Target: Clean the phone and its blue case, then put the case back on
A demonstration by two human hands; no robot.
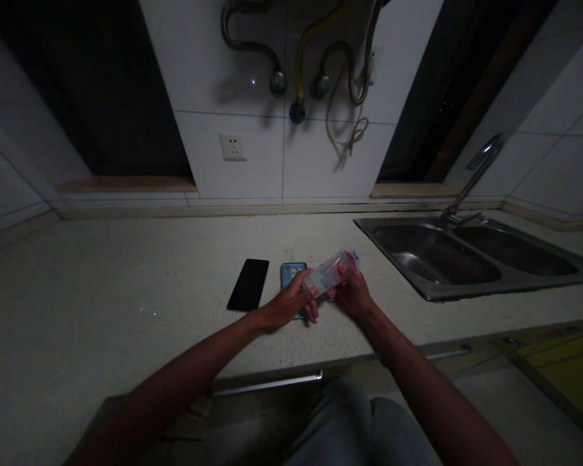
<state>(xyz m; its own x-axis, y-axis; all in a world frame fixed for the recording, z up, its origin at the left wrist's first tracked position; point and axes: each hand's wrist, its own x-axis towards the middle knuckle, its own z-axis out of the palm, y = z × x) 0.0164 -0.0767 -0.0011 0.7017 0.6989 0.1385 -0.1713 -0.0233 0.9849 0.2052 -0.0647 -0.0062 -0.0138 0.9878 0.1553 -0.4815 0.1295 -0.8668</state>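
- White counter (pixel 126 291) is seen under everything, pretty dim tbh.
- Steel sink (pixel 466 259) is set into it on the right.
- Black phone (pixel 248 285) is laid flat, with a blue case (pixel 291 272) just beside it, partly hidden.
- Clear packet (pixel 328 275) is gripped over the case by left hand (pixel 286 304) and right hand (pixel 352 294).

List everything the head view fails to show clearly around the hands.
- Print on the clear packet: too small and dim to read, head view.
- Lower part of the blue device: covered by the left hand, head view; phone or case, cannot tell.
- Packet's near end: hidden inside the left hand and right hand.
- Hoses on the wall: cut off by the top edge.
- Black phone: face or back, too dark to tell.
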